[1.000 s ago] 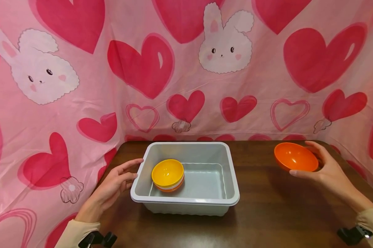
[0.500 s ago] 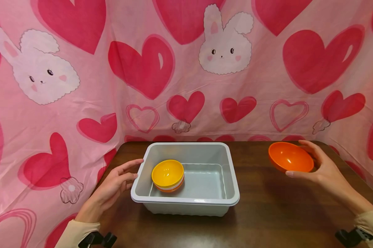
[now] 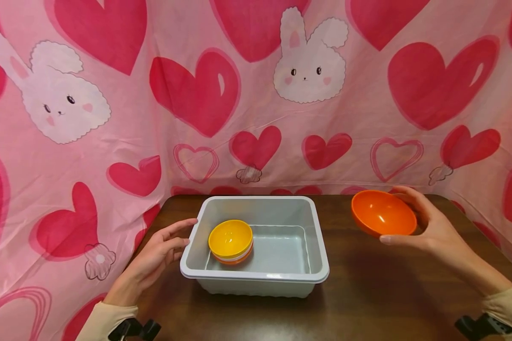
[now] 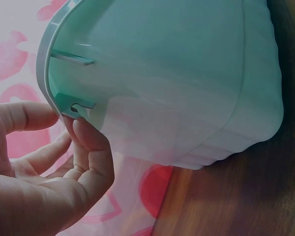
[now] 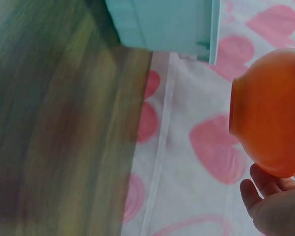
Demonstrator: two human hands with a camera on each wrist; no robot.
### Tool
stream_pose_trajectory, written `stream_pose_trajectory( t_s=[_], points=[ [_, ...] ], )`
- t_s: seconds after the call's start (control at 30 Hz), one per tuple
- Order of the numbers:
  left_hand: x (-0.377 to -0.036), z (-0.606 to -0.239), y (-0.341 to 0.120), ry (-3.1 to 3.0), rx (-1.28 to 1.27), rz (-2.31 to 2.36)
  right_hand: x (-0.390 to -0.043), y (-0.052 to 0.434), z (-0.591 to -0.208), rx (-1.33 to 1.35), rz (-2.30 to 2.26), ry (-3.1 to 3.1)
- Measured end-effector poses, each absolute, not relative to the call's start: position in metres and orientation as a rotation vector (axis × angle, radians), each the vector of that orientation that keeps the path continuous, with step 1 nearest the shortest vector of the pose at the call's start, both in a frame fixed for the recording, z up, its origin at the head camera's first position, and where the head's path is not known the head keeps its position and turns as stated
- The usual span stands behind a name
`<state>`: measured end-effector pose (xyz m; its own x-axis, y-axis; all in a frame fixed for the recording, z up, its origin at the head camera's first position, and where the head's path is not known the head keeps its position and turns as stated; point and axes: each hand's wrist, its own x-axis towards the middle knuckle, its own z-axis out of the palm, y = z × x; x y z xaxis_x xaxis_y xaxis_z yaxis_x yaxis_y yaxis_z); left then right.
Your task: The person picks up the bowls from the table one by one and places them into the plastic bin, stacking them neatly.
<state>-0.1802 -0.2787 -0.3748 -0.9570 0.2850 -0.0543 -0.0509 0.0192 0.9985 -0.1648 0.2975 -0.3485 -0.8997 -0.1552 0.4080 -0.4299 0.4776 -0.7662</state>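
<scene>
An orange bowl [image 3: 383, 213] is held above the table [image 3: 366, 293], to the right of the tub [image 3: 256, 274] and clear of it, tilted with its opening toward the tub. It is gripped by the right hand [image 3: 430, 229], with the fingers curled round its far rim and the thumb beneath. Inside the tub, against the left wall, a small stack of bowls is already nested: a yellow bowl [image 3: 230, 238] on top, with a white rim and an orange one showing under it. The rest of the tub's floor is bare. The orange bowl has not yet been placed in the tub. The tub's left rim is touched by the left hand [image 3: 154, 258], its fingers loosely extended, with fingertips [image 4: 83, 132] resting under the lip.
</scene>
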Motion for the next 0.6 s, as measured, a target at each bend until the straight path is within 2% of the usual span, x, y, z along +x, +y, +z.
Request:
stream_pose_trajectory(
  t_s=[0.6],
  points=[
    [-0.18, -0.374, -0.278, 2.073, 0.233, 2.03, -0.164, 0.262, -0.324, 0.598, 1.399, -2.488]
  ],
)
